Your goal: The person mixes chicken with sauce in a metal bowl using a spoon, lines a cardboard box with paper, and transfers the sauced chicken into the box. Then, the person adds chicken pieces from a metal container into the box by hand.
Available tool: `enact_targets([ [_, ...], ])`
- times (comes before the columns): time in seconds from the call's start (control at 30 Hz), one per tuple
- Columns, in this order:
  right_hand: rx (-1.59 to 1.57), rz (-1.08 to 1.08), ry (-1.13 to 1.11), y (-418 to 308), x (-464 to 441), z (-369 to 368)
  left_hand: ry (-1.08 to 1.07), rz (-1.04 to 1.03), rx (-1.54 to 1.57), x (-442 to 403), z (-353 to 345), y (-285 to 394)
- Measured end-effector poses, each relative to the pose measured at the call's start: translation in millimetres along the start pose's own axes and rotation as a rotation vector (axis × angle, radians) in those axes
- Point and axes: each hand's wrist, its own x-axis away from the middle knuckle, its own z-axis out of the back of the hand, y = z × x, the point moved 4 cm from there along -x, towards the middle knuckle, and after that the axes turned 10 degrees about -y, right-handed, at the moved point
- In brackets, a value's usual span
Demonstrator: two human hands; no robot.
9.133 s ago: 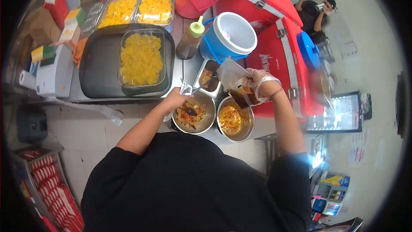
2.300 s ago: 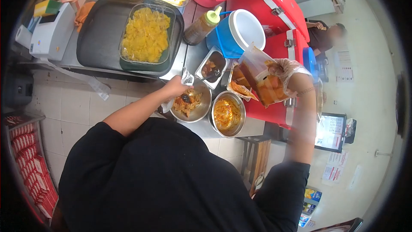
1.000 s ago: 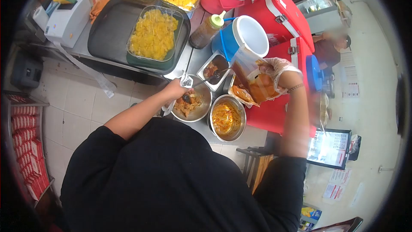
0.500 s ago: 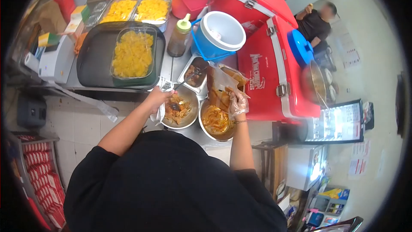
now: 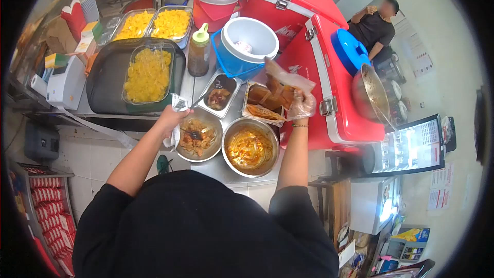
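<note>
My left hand (image 5: 172, 118) is closed at the left rim of a metal bowl (image 5: 218, 146) of chopped orange-brown food. White printed paper (image 5: 179, 103) shows at its fingers. A black spoon (image 5: 194, 133) lies in that bowl, its handle running toward this hand. My right hand (image 5: 302, 104), in a clear plastic glove, is closed on a plastic bag (image 5: 294, 81) with brown sauce inside. The bag is held over a container (image 5: 263, 102) with more brown sauce bags. Below it, a second metal bowl (image 5: 250, 146) contains orange saucy food. A metal tray (image 5: 218, 98) of dark sauce stands between, with a dark handle across it.
A large red cooler (image 5: 319, 72) stands open-lidded at right. Behind are a blue bucket (image 5: 247, 46), a sauce bottle (image 5: 199, 51) and a red drink jug (image 5: 216, 0). At left, a black tray (image 5: 103, 72) bears yellow food in a clear container (image 5: 147, 74). A person (image 5: 373, 31) stands beyond.
My right hand has moved the sauce bag up and right, away from the bowl and over the container. My left hand stays at its bowl. The camera view has shifted slightly.
</note>
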Motion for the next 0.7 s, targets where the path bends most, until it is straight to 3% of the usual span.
enact_targets([
  [0.03, -0.067, -0.023, -0.018, 17.4, 0.4, -5.2, 0.011, 0.016, -0.004, -1.2, -1.6, -2.5],
  [0.07, -0.091, -0.212, -0.033, 30.2, 4.5, -13.1, 0.026, 0.035, -0.010, -1.8, 0.7, -7.5],
  [0.17, -0.015, -0.457, -0.249, 118.0, 37.3, -23.8, 0.058, 0.059, -0.007, -3.3, 8.5, -17.5],
  [0.2, -0.156, -0.660, -0.317, 97.4, 47.5, -27.9, 0.075, 0.064, -0.088, -4.7, 11.5, -18.7],
  [0.23, 0.208, -0.343, -0.355, 78.6, 48.7, -25.9, 0.091, 0.072, -0.164, -6.1, 14.6, -21.6],
  [0.3, 0.053, -0.358, -0.341, 21.3, 45.4, -30.4, 0.123, 0.020, -0.258, -5.5, 14.7, -22.5],
  [0.4, 0.720, 0.032, 0.275, -100.9, 46.7, -33.1, 0.208, 0.021, -0.528, -24.4, 21.6, -45.1],
  [0.47, 0.032, 0.120, 0.277, -62.8, 104.2, -50.5, 0.136, -0.019, -0.517, -8.3, -0.8, -11.8],
  [0.53, 0.044, 0.111, 0.074, -94.0, 113.3, -90.5, 0.052, -0.080, -0.474, -4.5, -20.9, 12.6],
  [0.57, 0.397, 0.058, -0.128, -137.2, 103.1, -123.1, 0.003, -0.114, -0.438, -5.6, -25.6, 17.5],
  [0.63, -0.255, -0.571, -0.250, -91.0, 130.1, -178.0, -0.135, -0.149, -0.432, -14.5, -18.7, 11.7],
  [0.7, -0.497, -0.719, -0.078, -89.0, 139.6, -188.1, -0.153, -0.281, -0.481, -5.5, -8.6, 31.0],
])
